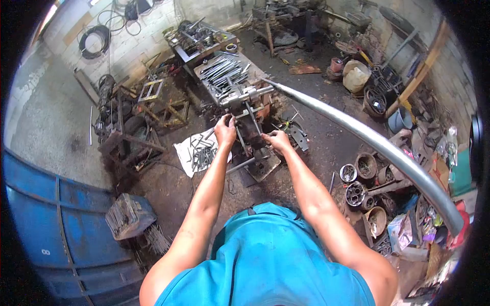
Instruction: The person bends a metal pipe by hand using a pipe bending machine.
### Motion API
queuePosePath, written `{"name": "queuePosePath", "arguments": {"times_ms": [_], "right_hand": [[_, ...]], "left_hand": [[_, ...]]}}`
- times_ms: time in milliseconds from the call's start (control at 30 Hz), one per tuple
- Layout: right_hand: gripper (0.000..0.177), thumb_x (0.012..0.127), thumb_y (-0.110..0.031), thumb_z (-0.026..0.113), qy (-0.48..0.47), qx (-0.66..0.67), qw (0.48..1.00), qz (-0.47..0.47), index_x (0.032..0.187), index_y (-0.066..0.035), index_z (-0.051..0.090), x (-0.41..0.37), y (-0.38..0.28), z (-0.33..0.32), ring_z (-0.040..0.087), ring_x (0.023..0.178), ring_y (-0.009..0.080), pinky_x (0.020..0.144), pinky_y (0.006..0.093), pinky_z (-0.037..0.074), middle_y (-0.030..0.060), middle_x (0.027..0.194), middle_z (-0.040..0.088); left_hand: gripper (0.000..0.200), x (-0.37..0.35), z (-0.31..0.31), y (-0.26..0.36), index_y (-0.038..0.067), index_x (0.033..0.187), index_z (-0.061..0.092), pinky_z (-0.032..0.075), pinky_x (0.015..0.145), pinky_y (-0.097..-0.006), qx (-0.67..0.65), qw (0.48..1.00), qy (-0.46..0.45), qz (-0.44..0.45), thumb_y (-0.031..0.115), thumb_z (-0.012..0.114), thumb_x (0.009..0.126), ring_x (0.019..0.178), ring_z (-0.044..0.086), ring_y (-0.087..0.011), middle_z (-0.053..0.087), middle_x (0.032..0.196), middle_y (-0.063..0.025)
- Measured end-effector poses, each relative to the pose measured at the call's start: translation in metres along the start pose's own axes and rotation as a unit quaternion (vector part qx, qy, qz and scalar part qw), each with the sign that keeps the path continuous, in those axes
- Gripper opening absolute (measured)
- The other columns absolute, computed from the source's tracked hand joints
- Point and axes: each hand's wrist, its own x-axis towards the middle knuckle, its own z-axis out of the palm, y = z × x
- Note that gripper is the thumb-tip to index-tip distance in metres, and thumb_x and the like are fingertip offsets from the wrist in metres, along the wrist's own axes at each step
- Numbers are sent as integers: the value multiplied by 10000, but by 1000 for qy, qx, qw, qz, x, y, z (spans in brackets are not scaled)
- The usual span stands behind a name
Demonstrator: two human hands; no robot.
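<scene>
My left hand [224, 130] and my right hand [276, 139] both reach forward to a small metal bending machine [248, 109] on a stand. The left hand grips a part on the machine's left side near its top. On the lower right side, the right hand closes around a thin metal piece [267, 136]; what it is I cannot tell. A long curved steel lever [367, 137] runs from the machine's head out to the right, past my right arm. Behind the machine lies a pile of bent steel rods [223, 71] on a table.
A white sack [196, 153] with several bent rod pieces lies on the floor at left. A blue metal panel [46, 219] stands at lower left. Rusty cans and pots [365, 166] crowd the floor at right. Welded frames [150, 92] and clutter fill the back.
</scene>
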Motion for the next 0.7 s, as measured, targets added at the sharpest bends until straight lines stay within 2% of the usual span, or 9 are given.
{"name": "queuePosePath", "arguments": {"times_ms": [100, 167, 267, 400, 433, 533, 567, 633, 700], "right_hand": [[482, 790, -474, 720, 40, -60, 996, -44, 842, 3, 678, -4, 0, 3, 612, 545, 152, 556, 318, 482, 91, 687, 671], [480, 799, -474, 709, 44, -34, 998, -28, 847, 2, 677, -13, -6, 4, 621, 557, 157, 561, 320, 486, 92, 701, 677], [465, 816, -462, 695, 50, -9, 999, -5, 853, 1, 675, -31, -8, 6, 633, 577, 161, 562, 319, 491, 91, 719, 683], [428, 843, -432, 675, 76, -7, 997, -15, 854, -4, 675, -47, -3, 12, 631, 588, 150, 554, 319, 491, 86, 718, 683], [424, 848, -427, 671, 88, -3, 996, -24, 855, -3, 676, -52, 0, 15, 631, 593, 148, 552, 320, 490, 85, 720, 684], [379, 892, -380, 634, 84, 25, 996, -8, 907, -3, 665, -56, 1, 22, 620, 621, 146, 561, 324, 486, 74, 753, 682], [372, 915, -369, 612, 79, 57, 995, 8, 934, 1, 653, -58, 2, 23, 604, 633, 137, 564, 318, 481, 60, 766, 674], [329, 924, -330, 605, 67, 42, 997, 14, 949, -4, 645, -51, 9, 23, 597, 613, 131, 541, 300, 483, 59, 791, 675], [305, 927, -315, 601, 67, 79, 995, -2, 935, -14, 644, -48, 12, 26, 591, 582, 124, 515, 287, 471, 58, 803, 679]], "left_hand": [[298, 3, -8, 4, 50, 1081, 659, 503, 762, -330, -4, 1000, -18, -8, 249, 671, 859, 850, 680, -232, 700, 920, -166], [284, -1, -15, 13, 38, 1096, 636, 502, 761, -348, -18, 1000, -10, -15, 215, 647, 873, 847, 678, -248, 694, 906, -174], [226, -6, -23, 19, 20, 1065, 622, 502, 759, -365, -23, 999, 32, 28, 143, 601, 877, 818, 670, -278, 686, 906, -186], [206, -15, -30, 33, 1, 1042, 603, 502, 749, -390, -86, 995, 16, 43, 97, 578, 861, 808, 664, -323, 673, 861, -202], [199, -15, -27, 29, -4, 1048, 604, 492, 738, -340, -70, 996, 7, 52, 79, 562, 871, 771, 640, -219, 675, 866, -151], [191, -22, -18, 24, -8, 1032, 612, 488, 717, -322, -94, 990, 19, 103, 67, 547, 870, 749, 634, -202, 669, 834, -142], [172, -24, -18, 20, -9, 992, 620, 489, 714, -326, -90, 993, -9, 78, 102, 564, 874, 758, 643, -207, 673, 835, -148], [203, -20, -26, 38, -9, 940, 621, 492, 716, -330, -63, 997, -8, -54, 184, 597, 881, 756, 648, -223, 674, 832, -160], [420, -1, -16, 30, -43, 862, 598, 500, 639, -351, 23, 991, 16, -129, 369, 677, 834, 662, 645, -240, 668, 786, -167]]}}
